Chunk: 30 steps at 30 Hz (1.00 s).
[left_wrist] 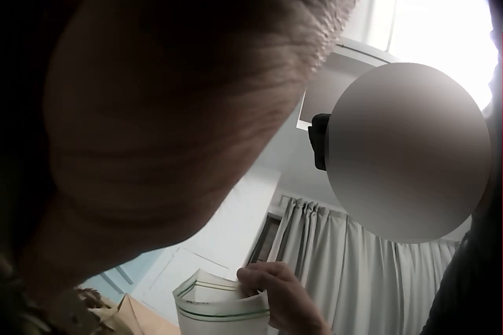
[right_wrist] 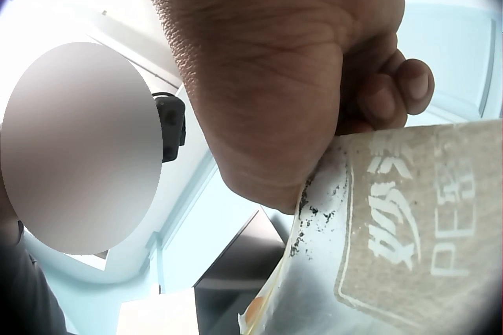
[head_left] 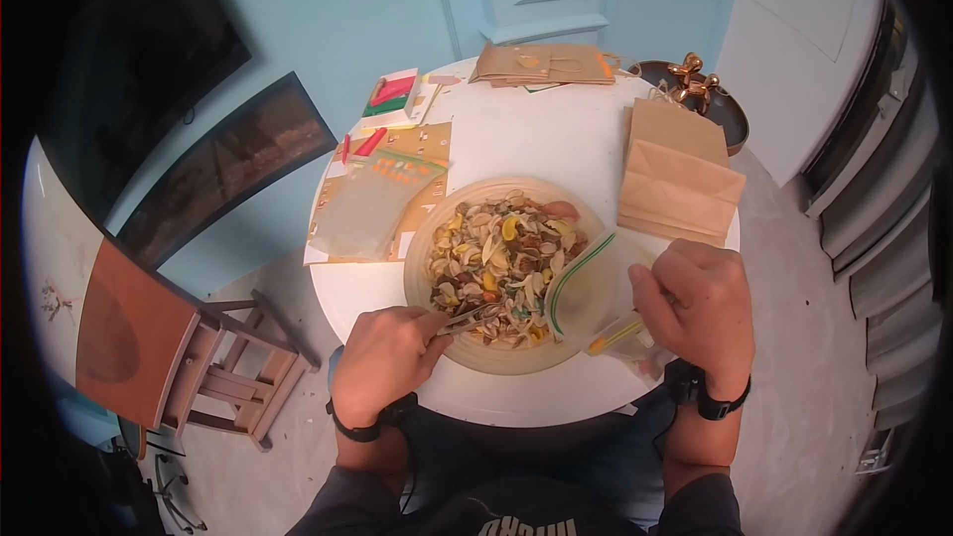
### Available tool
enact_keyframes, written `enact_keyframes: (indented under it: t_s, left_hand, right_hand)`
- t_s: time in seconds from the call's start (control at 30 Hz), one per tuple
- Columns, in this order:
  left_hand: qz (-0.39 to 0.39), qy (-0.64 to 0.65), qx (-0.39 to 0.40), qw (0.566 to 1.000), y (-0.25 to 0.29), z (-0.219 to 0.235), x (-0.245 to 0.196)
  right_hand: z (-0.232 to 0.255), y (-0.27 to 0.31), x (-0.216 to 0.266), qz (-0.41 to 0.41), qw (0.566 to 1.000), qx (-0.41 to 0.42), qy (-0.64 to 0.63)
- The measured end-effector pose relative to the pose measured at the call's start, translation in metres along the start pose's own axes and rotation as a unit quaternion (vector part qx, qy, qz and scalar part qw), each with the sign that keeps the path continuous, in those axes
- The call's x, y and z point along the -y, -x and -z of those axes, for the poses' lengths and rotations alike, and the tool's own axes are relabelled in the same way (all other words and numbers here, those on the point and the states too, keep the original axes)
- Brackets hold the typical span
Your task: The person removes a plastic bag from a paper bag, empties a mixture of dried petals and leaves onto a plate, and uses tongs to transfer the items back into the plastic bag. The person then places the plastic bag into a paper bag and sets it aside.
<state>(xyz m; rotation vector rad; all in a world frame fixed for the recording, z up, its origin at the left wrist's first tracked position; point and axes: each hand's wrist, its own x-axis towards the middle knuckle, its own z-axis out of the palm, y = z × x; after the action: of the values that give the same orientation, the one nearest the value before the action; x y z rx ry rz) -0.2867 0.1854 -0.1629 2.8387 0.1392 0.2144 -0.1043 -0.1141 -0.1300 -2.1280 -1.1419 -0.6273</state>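
A round tray (head_left: pixel 418 250) holds a heap of dried petals and flower pieces (head_left: pixel 496 258). My left hand (head_left: pixel 387 357) pinches metal tongs (head_left: pixel 469 318), whose tips reach into the heap's lower left. My right hand (head_left: pixel 695 303) grips a clear zip bag (head_left: pixel 596 288) with a green-lined mouth, held over the tray's right side. In the left wrist view the bag (left_wrist: pixel 224 315) stands with its mouth apart, the right hand (left_wrist: pixel 283 296) at its edge. White printing and dark specks show on the bag (right_wrist: pixel 393 225) in the right wrist view, beside the curled fingers (right_wrist: pixel 385 99).
Brown paper bags (head_left: pixel 680 174) lie at the table's right, more folded ones (head_left: pixel 546 65) at the back. Another zip bag (head_left: pixel 367 203) lies on a brown sheet (head_left: pixel 432 144) at left, near red and green packets (head_left: pixel 392 94). A wooden chair (head_left: pixel 238 377) stands left of the table.
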Motion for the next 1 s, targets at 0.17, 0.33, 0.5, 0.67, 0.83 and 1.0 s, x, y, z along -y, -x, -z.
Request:
enact_keyframes:
  t_s: [0.17,0.33,0.5,0.67,0.83,1.0]
  left_hand:
    - [-0.005,0.011,-0.031,0.999,0.002,0.002,0.003]
    - [-0.003,0.063,-0.094,0.994,0.003,0.006,0.0]
    - [-0.04,0.141,-0.147,0.978,-0.006,0.001,-0.017]
    - [-0.11,0.151,-0.111,0.976,-0.012,-0.006,-0.04]
    - [-0.065,0.082,-0.103,0.989,-0.007,-0.003,-0.019]
    - [-0.021,0.027,-0.014,0.999,-0.005,0.003,-0.014]
  right_hand:
    - [-0.005,-0.001,0.003,0.019,1.0,0.009,-0.007]
    - [-0.012,0.0,0.007,0.038,0.999,0.035,0.0]
    - [-0.018,0.001,0.009,0.051,0.998,0.043,-0.012]
    - [-0.016,0.0,0.011,0.052,0.997,0.054,0.004]
    - [-0.007,0.003,0.003,0.033,0.999,0.038,0.017]
    - [0.0,0.004,-0.001,0.02,0.999,0.027,0.027]
